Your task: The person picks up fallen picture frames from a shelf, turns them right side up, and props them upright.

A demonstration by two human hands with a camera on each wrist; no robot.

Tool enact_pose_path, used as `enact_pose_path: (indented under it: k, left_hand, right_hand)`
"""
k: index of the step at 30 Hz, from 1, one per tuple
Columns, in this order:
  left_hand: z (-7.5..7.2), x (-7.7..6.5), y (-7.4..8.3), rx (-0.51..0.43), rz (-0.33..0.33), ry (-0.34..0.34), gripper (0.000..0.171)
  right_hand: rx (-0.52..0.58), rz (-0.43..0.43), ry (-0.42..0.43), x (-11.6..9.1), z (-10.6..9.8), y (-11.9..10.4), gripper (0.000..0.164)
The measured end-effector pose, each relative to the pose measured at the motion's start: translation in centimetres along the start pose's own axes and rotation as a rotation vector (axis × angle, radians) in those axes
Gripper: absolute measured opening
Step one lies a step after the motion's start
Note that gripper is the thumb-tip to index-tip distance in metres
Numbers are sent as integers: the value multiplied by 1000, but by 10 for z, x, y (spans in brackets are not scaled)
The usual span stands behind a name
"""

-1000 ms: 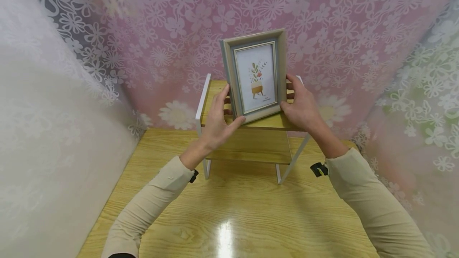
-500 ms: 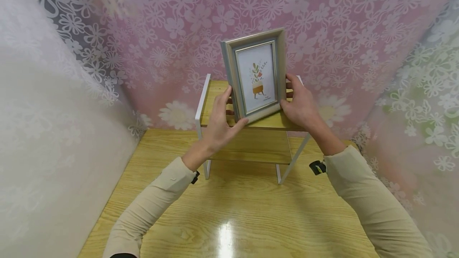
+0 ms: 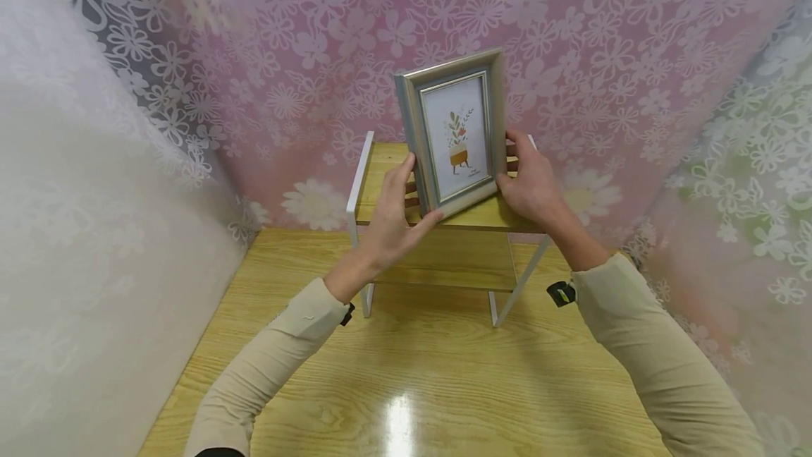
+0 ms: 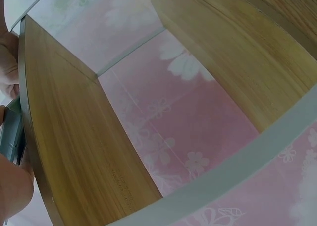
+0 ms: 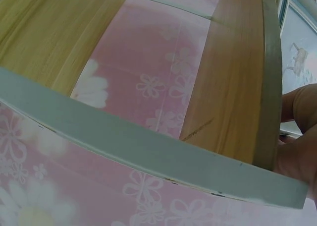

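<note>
A left hand [image 3: 390,216] and a right hand [image 3: 531,185] grip the lower sides of a tilted picture frame [image 3: 455,136] at the top of a small table [image 3: 383,161], contact there hard to tell, and even pressure from both would probably steady it best.

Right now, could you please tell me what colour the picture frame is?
Picture frame: beige and bluish grey; the head view shows it best.

A pink wall [image 3: 266,55] (white-flowered) rises behind a glossy wood-grain floor [image 3: 330,386].
</note>
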State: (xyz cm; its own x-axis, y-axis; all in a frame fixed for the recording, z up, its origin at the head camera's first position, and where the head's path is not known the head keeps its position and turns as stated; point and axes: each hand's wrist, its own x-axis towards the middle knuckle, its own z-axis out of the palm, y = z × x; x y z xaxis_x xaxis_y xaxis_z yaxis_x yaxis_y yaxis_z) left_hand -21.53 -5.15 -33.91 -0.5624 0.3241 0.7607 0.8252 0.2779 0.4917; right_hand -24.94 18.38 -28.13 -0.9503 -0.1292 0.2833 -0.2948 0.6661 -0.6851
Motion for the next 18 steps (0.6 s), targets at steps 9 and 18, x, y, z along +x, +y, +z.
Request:
enact_pose_path:
  k: [9, 18]
  left_hand:
    - [3, 0, -2, 80, 62, 25, 90]
    - [6, 0, 0, 152, 178, 38, 85]
  right_hand:
    - [5, 3, -53, 3, -7, -5, 71]
    - [96, -264, 243, 6, -29, -49, 68]
